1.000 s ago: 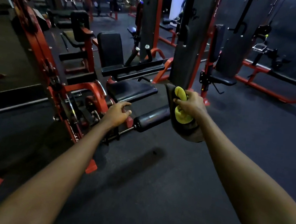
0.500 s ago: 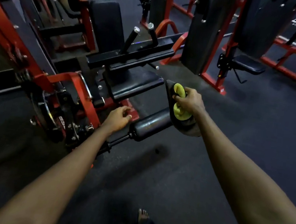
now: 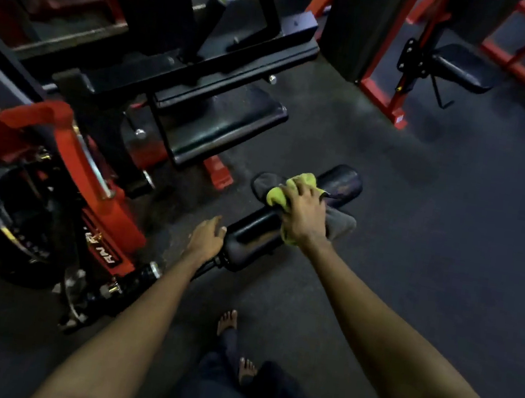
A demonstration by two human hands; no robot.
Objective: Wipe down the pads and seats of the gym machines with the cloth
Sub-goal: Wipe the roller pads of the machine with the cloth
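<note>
Yellow cloth (image 3: 302,181) lies over a black roller pad (image 3: 253,236), gripped and pressed down by the right hand (image 3: 303,219). The left hand (image 3: 207,240), loosely open, touches the pad's near end. Long end-to-end strokes, cloth wrapped underneath, would likely clean it best.

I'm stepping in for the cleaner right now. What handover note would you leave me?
The left hand is open, touching the near end of the roller pad.
The right hand grips the cloth and presses it on the pad's middle.
Done: wiping of the pad is under way; how much is clean cannot be told.
Left: the pad's ends, the seat behind it, and the far seat.
</note>
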